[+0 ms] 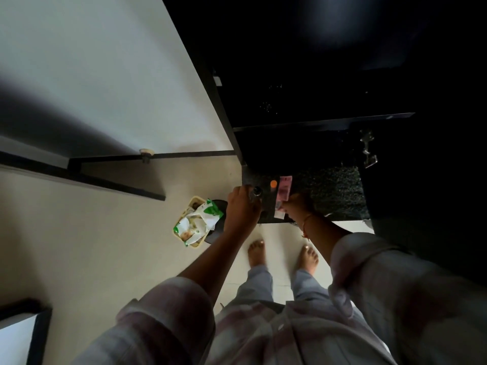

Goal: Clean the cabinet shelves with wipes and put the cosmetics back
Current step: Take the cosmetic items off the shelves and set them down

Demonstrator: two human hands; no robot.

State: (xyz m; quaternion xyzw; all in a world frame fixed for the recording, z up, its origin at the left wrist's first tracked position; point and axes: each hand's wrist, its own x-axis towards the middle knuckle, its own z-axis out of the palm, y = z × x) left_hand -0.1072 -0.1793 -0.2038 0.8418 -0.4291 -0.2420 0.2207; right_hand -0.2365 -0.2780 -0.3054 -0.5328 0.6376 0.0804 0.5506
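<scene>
Both hands are working at the near edge of the dark speckled shelf (332,188), the right hand (297,206) pinching a flat pink packet (284,189) whose long axis is running away from it, the left hand (241,209) lying curled over a small dark cosmetic item (257,191), grasp unclear.

Both arms reach down, left hand (241,210) and right hand (299,206) curled, knuckles up.

Pale floor (110,233), white wall panel (92,61) at far left, dark strip (184,154) along its lower edge with a small round knob (145,152) on it, metal latch (368,148) at far right in the dark, dark-framed white panel (18,335) at near left
</scene>
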